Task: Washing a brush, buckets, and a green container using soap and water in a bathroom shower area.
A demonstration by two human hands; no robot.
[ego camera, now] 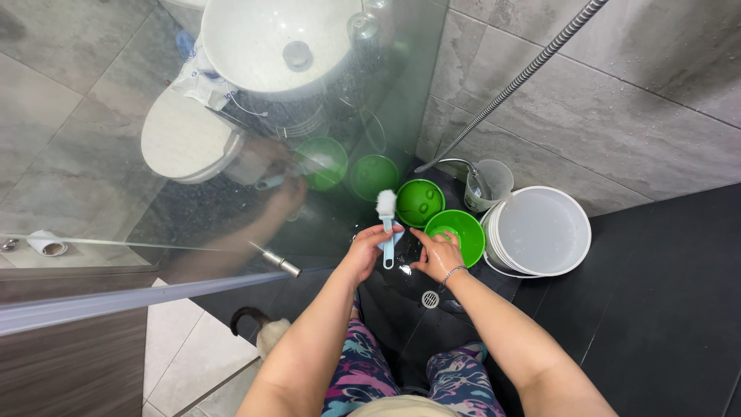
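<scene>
Brush (387, 224), blue w/ white tip, is gripped in left hand (369, 249) mid-frame. Right hand (437, 255) rests open, fingers apart, on green bowl (457, 235). Looks like scrubbing step; bowl needs steadying.

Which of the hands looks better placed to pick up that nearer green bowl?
Probably the right hand: its fingers already touch the green bowl, while the left hand grips the brush.
</scene>
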